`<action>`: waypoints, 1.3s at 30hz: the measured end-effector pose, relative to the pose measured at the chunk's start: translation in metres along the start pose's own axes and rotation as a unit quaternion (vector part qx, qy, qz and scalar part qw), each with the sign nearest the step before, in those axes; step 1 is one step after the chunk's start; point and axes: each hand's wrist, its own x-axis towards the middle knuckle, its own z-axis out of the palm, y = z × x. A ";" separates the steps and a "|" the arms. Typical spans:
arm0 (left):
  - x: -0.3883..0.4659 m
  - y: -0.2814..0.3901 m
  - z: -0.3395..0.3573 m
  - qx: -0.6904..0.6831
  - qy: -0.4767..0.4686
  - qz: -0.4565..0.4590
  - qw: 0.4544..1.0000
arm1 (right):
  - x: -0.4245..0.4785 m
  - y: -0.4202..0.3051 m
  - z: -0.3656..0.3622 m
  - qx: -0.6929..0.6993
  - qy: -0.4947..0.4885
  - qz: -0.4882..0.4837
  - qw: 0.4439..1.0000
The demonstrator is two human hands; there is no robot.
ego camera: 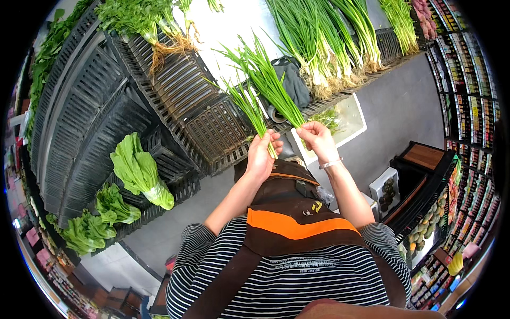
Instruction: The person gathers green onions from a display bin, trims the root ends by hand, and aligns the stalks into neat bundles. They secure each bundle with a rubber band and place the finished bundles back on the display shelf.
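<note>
My left hand [263, 154] grips a thin bunch of green chives [252, 111] near its cut ends, the leaves fanning up and away. In my right hand [316, 139] is a thicker bunch of chives [275, 85], pinched close to its lower end. The two bunches are held apart at the stems, over the front edge of a black slatted crate stand [215, 131]. Behind the thicker bunch lies a dark grey cloth or bag [293, 81], partly hidden. Below my right hand, a white foam box [352, 119] holds loose green trimmings [328, 119].
Rooted spring onions [322, 60] lie on the stand at the back, with rooted celery-like greens [155, 32] to the left. Leafy lettuce [141, 171] rests on black crates [95, 103] at left. Produce bins [418, 179] and packed shelves [470, 79] stand at right.
</note>
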 end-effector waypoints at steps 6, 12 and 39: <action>-0.012 0.005 0.013 -0.027 -0.037 -0.009 0.999 | -0.027 0.010 0.030 0.065 -0.024 0.037 0.997; -0.017 0.009 0.006 -0.020 -0.069 -0.020 0.997 | -0.041 0.027 0.056 -0.209 0.044 -0.203 0.956; -0.022 0.024 -0.016 -0.155 -0.049 0.015 0.987 | 0.002 0.010 0.013 -0.516 0.133 -0.317 0.785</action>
